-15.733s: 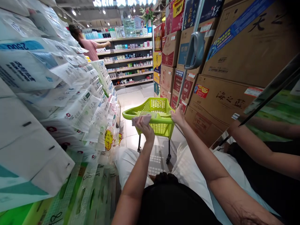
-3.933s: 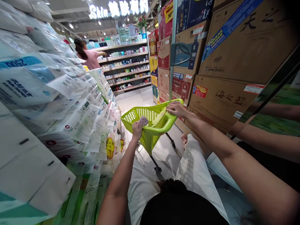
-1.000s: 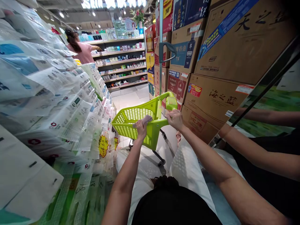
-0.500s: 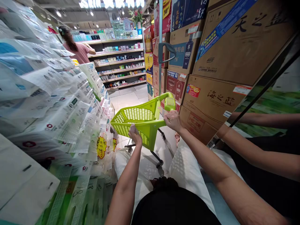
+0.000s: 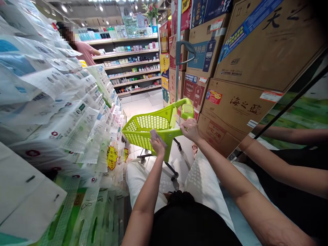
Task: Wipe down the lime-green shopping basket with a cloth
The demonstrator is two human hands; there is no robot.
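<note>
A lime-green shopping cart [image 5: 143, 138] with a perforated basket stands in front of me on black legs with casters. My right hand [image 5: 190, 130] is closed around its handle, near a green box-like piece [image 5: 187, 111] on the bar. In my left hand [image 5: 158, 147], against the near side wall of the basket, is a pale greyish-pink cloth [image 5: 153, 134]. One end of it pokes up above the fingers and part lies along the basket's side. No goods show in the visible part of the basket.
Plastic-wrapped packs [image 5: 69, 116] are stacked high on my left. Cardboard cartons [image 5: 241, 102] rise on the right, beside a reflective panel [image 5: 289, 112]. Ahead are stocked shelves [image 5: 135, 70], with a person in pink [image 5: 87, 53] near them. A post with a grey handle [image 5: 185, 53] stands beyond the cart.
My left hand has moved right and slightly up along the basket's side with the cloth, which shows more now. My right hand keeps its grip. The view has shifted a little.
</note>
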